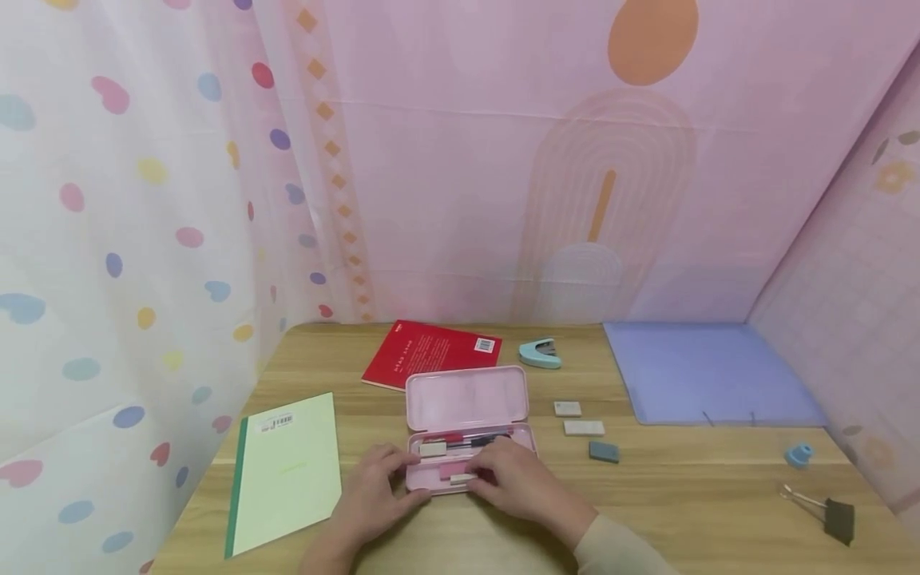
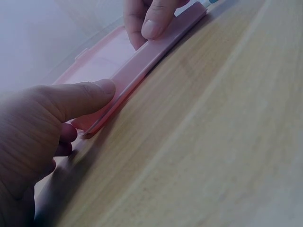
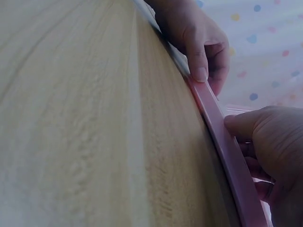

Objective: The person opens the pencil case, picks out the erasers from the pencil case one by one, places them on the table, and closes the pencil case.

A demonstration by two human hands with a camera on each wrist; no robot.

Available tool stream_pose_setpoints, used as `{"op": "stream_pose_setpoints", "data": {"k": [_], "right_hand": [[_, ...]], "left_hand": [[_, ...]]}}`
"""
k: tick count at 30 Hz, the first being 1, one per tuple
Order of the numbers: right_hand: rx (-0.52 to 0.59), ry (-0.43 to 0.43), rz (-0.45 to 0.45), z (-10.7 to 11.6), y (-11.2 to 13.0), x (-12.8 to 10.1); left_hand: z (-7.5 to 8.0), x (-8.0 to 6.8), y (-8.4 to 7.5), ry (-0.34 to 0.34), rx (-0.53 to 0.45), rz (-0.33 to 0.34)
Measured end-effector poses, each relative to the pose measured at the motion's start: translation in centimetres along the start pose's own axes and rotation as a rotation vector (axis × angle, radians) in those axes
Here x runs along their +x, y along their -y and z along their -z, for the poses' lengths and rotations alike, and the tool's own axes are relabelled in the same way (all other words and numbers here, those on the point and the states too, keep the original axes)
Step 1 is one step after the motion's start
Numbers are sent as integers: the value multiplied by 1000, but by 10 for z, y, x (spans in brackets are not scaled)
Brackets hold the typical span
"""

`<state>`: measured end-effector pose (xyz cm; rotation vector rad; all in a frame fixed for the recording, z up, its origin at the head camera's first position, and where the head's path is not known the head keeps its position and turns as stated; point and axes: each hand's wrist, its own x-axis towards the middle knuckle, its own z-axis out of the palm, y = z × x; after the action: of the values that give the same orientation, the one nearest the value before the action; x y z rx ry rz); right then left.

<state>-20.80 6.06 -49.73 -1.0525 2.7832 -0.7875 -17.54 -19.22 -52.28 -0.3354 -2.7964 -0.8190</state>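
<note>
A pink pencil case (image 1: 467, 399) lies with its lid tipped back on the wooden table. My left hand (image 1: 375, 493) grips its left end, the thumb on the front rim in the left wrist view. Reaching over the front compartment, my right hand (image 1: 513, 481) appears to pinch a small white eraser (image 1: 461, 479) between thumb and fingers; the case wall hides it in the wrist views. Beside that lies a pink block (image 1: 451, 469). In the rear compartment are a whitish eraser (image 1: 433, 450) and several pens (image 1: 460, 439), partly covered by the right hand.
A red book (image 1: 431, 351) lies behind the case, a pale green notebook (image 1: 291, 471) to the left. Rightward are a light blue stapler (image 1: 539, 353), two pale erasers (image 1: 584, 428), a dark eraser (image 1: 604, 452), a blue folder (image 1: 711, 375), a small blue object (image 1: 799, 455) and a black binder clip (image 1: 838, 521).
</note>
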Motion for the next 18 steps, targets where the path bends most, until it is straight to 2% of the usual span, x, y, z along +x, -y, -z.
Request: {"op": "stream_pose_setpoints", "data": {"k": [8, 18], "right_hand": [[32, 47, -13, 0, 2, 4], [77, 45, -35, 5, 3, 4]], "left_hand": [[-1, -2, 1, -9, -21, -1], [-3, 0, 1, -25, -6, -19]]}}
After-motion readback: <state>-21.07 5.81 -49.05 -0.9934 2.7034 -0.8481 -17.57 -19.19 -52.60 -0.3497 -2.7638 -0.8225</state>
